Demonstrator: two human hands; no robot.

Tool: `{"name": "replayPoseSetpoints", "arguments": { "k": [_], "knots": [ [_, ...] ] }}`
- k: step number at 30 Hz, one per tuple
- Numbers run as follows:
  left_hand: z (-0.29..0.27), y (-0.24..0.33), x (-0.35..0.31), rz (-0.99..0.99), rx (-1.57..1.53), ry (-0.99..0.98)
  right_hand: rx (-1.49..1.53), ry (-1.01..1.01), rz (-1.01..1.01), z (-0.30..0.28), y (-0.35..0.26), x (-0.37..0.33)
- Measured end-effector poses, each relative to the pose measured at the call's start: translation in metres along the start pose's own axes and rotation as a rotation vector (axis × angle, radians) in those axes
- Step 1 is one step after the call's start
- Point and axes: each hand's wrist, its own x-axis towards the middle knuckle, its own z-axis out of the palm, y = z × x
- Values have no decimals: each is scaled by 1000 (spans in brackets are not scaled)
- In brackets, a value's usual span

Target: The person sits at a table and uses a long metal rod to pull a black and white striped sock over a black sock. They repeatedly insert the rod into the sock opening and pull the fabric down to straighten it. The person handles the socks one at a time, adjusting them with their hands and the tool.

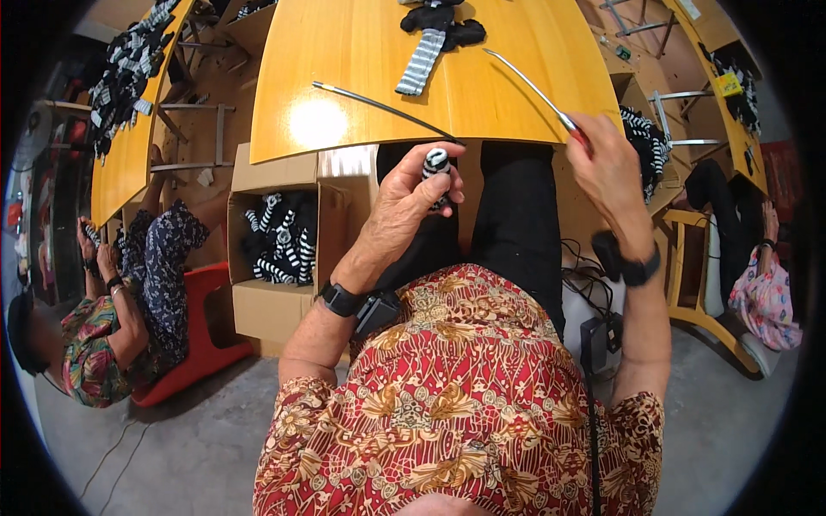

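My left hand [404, 196] is closed around a small rolled knit piece [437, 162] with black and white stripes, held upright just off the table's near edge. My right hand [607, 159] grips a red-handled hook tool [535, 89], whose thin metal shaft points up and left over the table, its tip slightly bent. The tool is apart from the roll. A dark slender rod [383, 105] lies slanted on the table, its near end at the edge close to my left fingertips. Farther back rests a grey-and-white striped knit piece [422, 62] with black parts beside it.
The yellow table [301, 52] spans the front. An open cardboard box [274, 301] of striped knit pieces stands left of my legs; another box of them [644, 138] is at the right. Cables [585, 267] hang by my right side. Co-workers sit at side tables on both sides.
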Motion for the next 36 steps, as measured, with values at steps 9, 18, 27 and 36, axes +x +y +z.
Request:
{"name": "replayPoseSetpoints", "arguments": {
  "k": [9, 18, 27, 36],
  "knots": [
    [14, -1, -3, 198, 267, 4, 213, -182, -196, -111, -48, -50],
    [15, 6, -4, 263, 271, 51, 333, -272, -15, -133, -53, -56],
    [18, 12, -10, 346, 573, 111, 476, -394, 19, -140, -46, -48],
    [17, 15, -10, 377, 638, 131, 797, -633, 395, -138, -39, -48]
  ]
}}
